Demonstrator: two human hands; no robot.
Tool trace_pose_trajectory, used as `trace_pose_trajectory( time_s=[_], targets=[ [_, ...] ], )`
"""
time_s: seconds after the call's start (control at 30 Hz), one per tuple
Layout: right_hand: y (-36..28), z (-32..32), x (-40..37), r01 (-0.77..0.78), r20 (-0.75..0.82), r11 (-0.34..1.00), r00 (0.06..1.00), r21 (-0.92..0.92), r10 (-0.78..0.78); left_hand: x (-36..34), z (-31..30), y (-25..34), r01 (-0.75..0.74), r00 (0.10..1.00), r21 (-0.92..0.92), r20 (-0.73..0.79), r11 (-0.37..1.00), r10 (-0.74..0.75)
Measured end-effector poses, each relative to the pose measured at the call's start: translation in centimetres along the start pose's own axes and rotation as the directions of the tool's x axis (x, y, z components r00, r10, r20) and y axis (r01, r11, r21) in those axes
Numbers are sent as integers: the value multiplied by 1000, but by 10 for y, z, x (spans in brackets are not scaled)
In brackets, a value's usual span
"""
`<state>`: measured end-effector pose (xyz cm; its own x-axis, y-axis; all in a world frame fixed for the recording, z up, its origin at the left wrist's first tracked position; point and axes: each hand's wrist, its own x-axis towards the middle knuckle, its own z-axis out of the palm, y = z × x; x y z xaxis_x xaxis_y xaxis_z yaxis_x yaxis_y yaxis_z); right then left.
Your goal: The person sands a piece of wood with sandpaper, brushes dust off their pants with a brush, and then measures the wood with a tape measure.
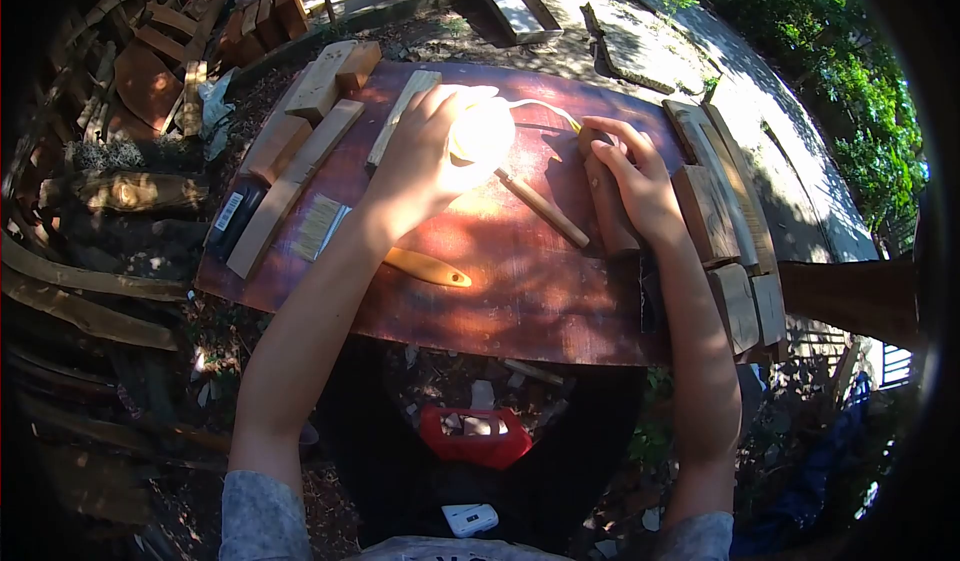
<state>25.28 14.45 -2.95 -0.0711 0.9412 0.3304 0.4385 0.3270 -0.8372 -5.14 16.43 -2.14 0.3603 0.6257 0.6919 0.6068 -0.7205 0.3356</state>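
My left hand point(425, 146) is closed around a round pale thing point(482, 131), so washed out by sunlight that its kind cannot be made out. A thin whitish-yellow strip point(545, 108) runs from it in a loose curve to my right hand point(635, 166). The right fingers are bent over the upper end of a brown wooden block point(606, 201), by the strip's end. Between the hands lies a slim wooden stick point(545, 209), its far end hidden by glare. A paintbrush point(428, 267) with a yellow handle lies below my left forearm, which covers its middle.
Wooden blocks and strips line the left side point(300, 181) and right side point(722, 211) of the reddish-brown board point(500, 311). A black item with a barcode label point(232, 211) sits at its left edge. Scrap wood is piled at left; a red container point(475, 439) is below.
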Motion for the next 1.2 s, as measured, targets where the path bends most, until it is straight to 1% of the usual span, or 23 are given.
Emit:
trace_pose_trajectory(
  time_s=[0.07,0.17,0.33,0.47,0.57,0.67,0.77,0.87,0.97,1.07,1.17,1.2],
  targets=[
    [1,0,0,2,5,1000,1000,-7,-2,0,0,-3,-35,999,-1,12,999,35],
    [4,-2,2,15,14,1000,1000,-27,-15,1,-1,-1,-27,1000,-14,11,1000,28],
    [5,-2,1,27,-1,998,1000,-56,-27,1,-2,1,-16,1000,88,-12,996,17],
    [8,-1,2,18,3,999,1000,-31,-18,0,-4,4,-18,999,195,-40,981,26],
    [9,-1,2,18,5,999,1000,-37,-18,1,-7,9,8,999,234,-42,972,2],
    [8,-1,2,10,15,1000,1000,-17,-10,0,-3,7,118,993,110,16,987,-121],
    [9,-2,3,1,21,1000,1000,1,-1,-1,-3,9,126,991,142,18,982,-130],
    [8,-1,1,-16,7,1000,1000,-15,16,0,-8,16,87,996,225,9,970,-91],
    [9,-2,1,-16,1,999,1000,-45,16,-2,-6,15,58,998,268,-12,962,-57],
    [8,-2,1,-13,3,998,1000,-54,13,-1,-4,11,87,996,180,10,980,-90],
    [3,-3,0,-21,9,998,1000,-63,22,0,-3,11,71,997,219,-11,973,-70],
    [3,-3,1,-22,11,998,1000,-66,23,-1,-2,9,71,997,204,-19,976,-69]
  ],
)
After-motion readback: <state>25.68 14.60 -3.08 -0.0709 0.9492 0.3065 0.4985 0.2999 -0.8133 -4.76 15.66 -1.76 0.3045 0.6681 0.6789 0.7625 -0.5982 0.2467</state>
